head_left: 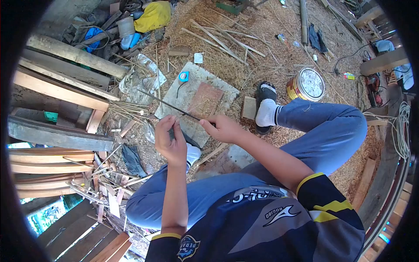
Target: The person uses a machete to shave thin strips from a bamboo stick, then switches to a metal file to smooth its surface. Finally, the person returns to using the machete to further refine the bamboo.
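Note:
My right hand (pixel 224 129) is closed around the near end of a thin dark rod (pixel 168 104), which points up and to the left over the ground. Just below the rod is my left hand (pixel 171 142), its thumb and fingertips pinched together; anything between them is too small to make out. Beyond the hands lies a pale grey board (pixel 220 81) with a reddish-brown flat piece (pixel 206 98) on it. A blue tape measure (pixel 183 76) rests on the board's far part, a dark strip trailing from it.
A lidded paint bucket (pixel 310 85) stands beyond my right knee, near a wood block (pixel 249 108). Thin wooden strips (pixel 227 39) lie across the shavings. Curved planks (pixel 61 89) are stacked at left. A yellow cloth (pixel 153 16) and a coiled cord (pixel 402 131) are farther off.

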`<state>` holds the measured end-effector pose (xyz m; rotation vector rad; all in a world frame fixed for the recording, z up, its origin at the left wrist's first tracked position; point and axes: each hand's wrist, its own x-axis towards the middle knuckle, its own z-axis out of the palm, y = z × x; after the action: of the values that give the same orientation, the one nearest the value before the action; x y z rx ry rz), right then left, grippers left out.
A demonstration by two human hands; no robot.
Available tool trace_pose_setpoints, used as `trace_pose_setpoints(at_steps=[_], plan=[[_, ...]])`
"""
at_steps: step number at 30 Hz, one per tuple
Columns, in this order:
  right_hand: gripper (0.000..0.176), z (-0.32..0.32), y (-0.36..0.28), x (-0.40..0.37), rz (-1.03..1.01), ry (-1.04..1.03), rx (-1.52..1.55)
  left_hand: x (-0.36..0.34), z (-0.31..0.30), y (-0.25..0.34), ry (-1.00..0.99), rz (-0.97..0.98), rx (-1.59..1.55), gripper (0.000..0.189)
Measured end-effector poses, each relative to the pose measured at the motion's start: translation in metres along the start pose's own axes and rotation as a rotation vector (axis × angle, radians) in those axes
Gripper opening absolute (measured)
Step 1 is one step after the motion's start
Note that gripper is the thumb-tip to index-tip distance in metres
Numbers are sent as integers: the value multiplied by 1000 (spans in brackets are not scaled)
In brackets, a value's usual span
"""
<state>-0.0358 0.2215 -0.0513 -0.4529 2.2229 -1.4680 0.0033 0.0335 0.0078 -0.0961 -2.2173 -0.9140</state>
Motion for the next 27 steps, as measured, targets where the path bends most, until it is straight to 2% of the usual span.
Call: trace_pose_setpoints(at_steps=[3, 6, 9, 10, 12, 14, 17, 18, 22, 25, 27], plan=[[70, 14, 79, 30, 191, 36, -276, -5, -3, -8, 1, -60, -33, 12], [66, -10, 87, 27, 511, 61, -20, 0, -5, -13, 47, -128, -96, 13], [64, -20, 62, 36, 559, 120, 487, 1, -10, -10, 135, -193, -172, 16], [58, -22, 43, 39, 559, 166, 664, 2, -13, -9, 144, -199, -192, 16], [55, -37, 3, 42, 507, 234, 808, 7, -17, 0, 126, -162, -189, 17], [48, -59, -28, 38, 464, 273, 987, 13, -11, 15, 153, -117, -319, 16], [45, -96, -66, 38, 334, 376, 931, 17, -2, 44, 135, -95, -460, 17], [38, -111, -74, 38, 380, 373, 858, 17, 2, 54, 134, -86, -507, 17], [23, -154, -104, 18, 222, 469, 798, 23, 17, 90, 128, 36, -547, 21], [22, -179, -118, -20, 199, 506, 789, 30, 23, 105, 114, 110, -552, 21], [25, -188, -117, -34, 162, 539, 671, 35, 24, 116, 122, 115, -545, 21]])
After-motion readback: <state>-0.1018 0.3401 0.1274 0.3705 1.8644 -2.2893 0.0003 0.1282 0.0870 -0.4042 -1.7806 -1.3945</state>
